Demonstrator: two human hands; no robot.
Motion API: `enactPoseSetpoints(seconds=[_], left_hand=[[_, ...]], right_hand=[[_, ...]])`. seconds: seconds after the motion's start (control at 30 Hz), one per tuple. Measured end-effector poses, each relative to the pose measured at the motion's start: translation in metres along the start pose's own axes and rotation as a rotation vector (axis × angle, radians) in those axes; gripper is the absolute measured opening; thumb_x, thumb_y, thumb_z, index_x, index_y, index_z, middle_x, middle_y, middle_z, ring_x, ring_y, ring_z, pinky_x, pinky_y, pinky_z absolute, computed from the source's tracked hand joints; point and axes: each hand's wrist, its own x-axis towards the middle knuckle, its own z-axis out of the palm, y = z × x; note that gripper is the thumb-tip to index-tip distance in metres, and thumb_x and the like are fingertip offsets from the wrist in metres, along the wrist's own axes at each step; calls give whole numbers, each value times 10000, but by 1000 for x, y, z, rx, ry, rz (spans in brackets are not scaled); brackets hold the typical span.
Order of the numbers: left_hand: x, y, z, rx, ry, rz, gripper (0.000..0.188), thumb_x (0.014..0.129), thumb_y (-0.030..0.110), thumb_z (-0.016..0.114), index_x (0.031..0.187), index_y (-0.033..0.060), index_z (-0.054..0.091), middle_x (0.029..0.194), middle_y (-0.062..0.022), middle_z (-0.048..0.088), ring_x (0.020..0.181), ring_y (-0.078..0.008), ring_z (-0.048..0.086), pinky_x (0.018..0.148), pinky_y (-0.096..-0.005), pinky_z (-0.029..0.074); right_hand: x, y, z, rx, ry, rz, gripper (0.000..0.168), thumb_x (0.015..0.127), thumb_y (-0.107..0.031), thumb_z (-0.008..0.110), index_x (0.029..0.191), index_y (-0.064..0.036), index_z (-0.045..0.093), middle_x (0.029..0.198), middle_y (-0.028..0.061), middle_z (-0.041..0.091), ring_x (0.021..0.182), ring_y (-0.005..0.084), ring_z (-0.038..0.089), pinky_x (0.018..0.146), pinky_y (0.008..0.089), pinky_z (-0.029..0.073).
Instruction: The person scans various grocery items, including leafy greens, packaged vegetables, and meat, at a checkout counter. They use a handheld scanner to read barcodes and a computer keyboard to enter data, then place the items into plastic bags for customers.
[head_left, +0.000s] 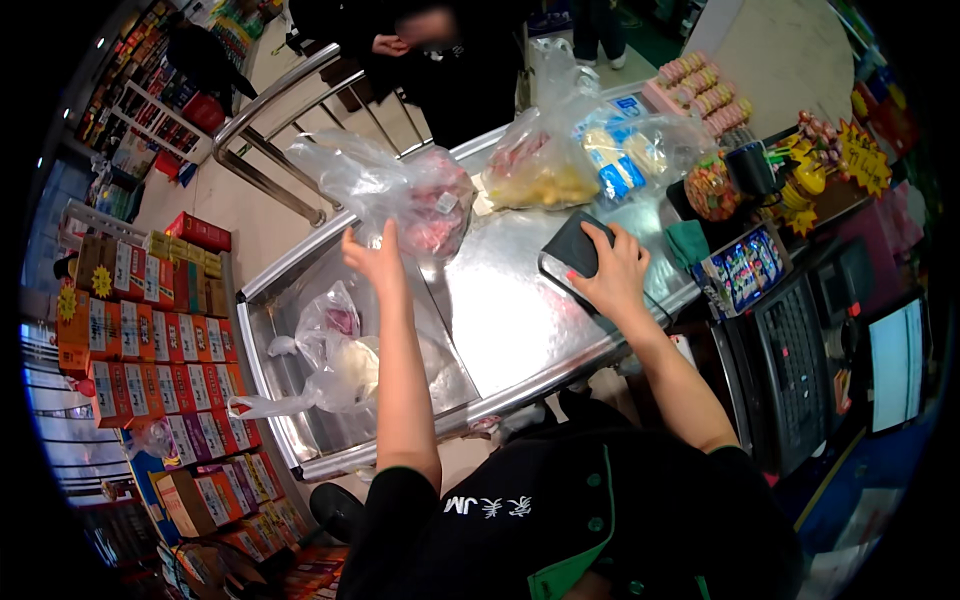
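My left hand (377, 256) reaches with fingers apart beside a clear plastic bag (439, 199) of reddish contents; whether the fingertips touch it I cannot tell. In my right hand (619, 274) is a black and silver box-shaped device (574, 251), with a cable near it, over the metal counter (510, 322). Behind it stands a knotted clear bag (540, 169) with yellow and reddish contents. Further right lies a bag of white and blue packages (619, 161). Below my left hand, in the sunken left part of the counter, rests another clear bag (337, 360) with purple and pale contents.
A person (472, 67) in black stands across the counter, beside a steel railing (277, 67). Stacked cartons (165, 337) line the left. To the right are a candy jar (711, 187), a green cloth (686, 241), a keyboard (793, 360) and a monitor (896, 367).
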Motion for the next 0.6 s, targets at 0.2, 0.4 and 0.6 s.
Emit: enactPoseSetpoints(seconds=[0.2,0.4,0.6], left_hand=[[19,-84,61,-412,-365,-410,355,862,191,624,1159,7,563,1016,-71,607,955,-189,561,822,-333,433],[-84,-63,16,-744,-445,-614,273,930,129,501,1145,-31,551,1104,-105,592,985,-185,557,860,-324,438],[-111,-73,-67,-462,-376,-604,259,865,105,569,1109,24,535,1074,-93,561,955,-192,528,814,-328,419]], right_hand=[[1,3,-2,18,2,-7,734,604,-268,783,1268,-187,481,1246,194,431,1182,338,382,979,508,226],[1,4,2,30,25,-17,726,608,-261,781,1265,-180,484,1235,201,436,1170,341,390,976,508,231],[0,2,0,8,4,-18,710,614,-256,778,1258,-180,488,1242,189,432,1171,332,395,981,506,230]])
